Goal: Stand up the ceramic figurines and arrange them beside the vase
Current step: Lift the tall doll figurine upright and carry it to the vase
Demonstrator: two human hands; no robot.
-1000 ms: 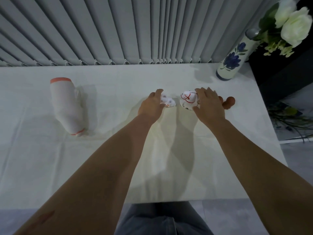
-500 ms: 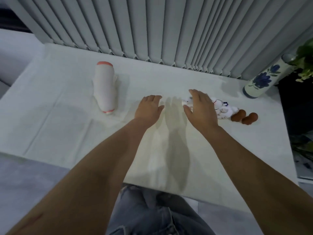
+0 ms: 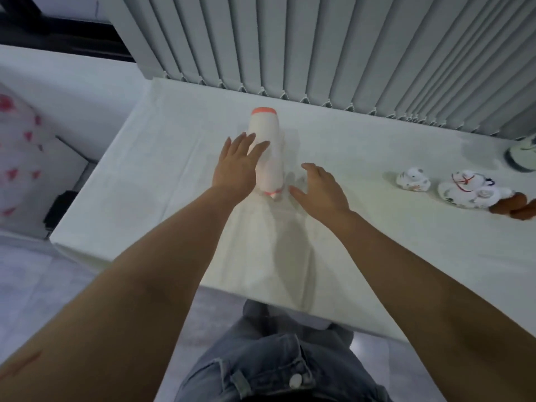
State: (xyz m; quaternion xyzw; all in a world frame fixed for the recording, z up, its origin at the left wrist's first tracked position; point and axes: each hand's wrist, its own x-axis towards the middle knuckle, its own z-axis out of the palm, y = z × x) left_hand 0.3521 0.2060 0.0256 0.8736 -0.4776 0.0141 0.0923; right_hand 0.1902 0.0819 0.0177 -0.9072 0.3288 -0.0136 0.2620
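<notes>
A tall white figurine with orange ends (image 3: 268,146) lies on its side on the white tablecloth (image 3: 377,256). My left hand (image 3: 236,165) rests open on its left flank, fingers spread. My right hand (image 3: 319,191) hovers open just right of its near end, apart from it. At the right lie a small white figurine (image 3: 412,179), a larger white figurine with red lines (image 3: 467,189) and a brown figurine (image 3: 513,208). Only the base of the vase (image 3: 522,158) shows at the right edge.
Grey vertical blinds (image 3: 348,53) hang behind the table. The table's left edge drops to a floor with a dark box (image 3: 61,208) and a red-patterned white object (image 3: 17,158). My jeans (image 3: 261,364) are below the front edge.
My view has swung left. Both hands left the small figurines and moved left to the tall lying figurine; the left hand now touches it.
</notes>
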